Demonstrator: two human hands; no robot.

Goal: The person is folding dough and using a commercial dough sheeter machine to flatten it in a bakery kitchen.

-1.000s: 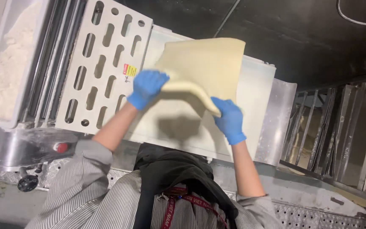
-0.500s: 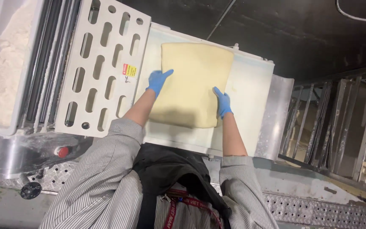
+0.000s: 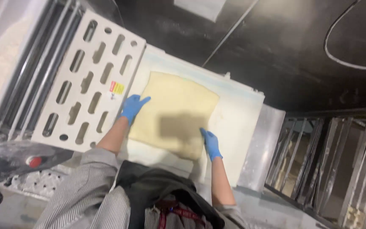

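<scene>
dough sheet (image 3: 172,112) flat (long axis tilted), hands (image 3: 133,107) flanking

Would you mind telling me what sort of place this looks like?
Most likely a commercial bakery: a flat sheet of dough lies on a dough sheeter's belt beside its slotted guard, with a tray rack nearby.

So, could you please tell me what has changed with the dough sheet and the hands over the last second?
The dough sheet, held up and drooping a second ago, has been lowered flat onto the white belt. The left hand and right hand, both in blue gloves, now rest flat at its edges instead of gripping it. The slotted guard and the red button are unchanged.
</scene>
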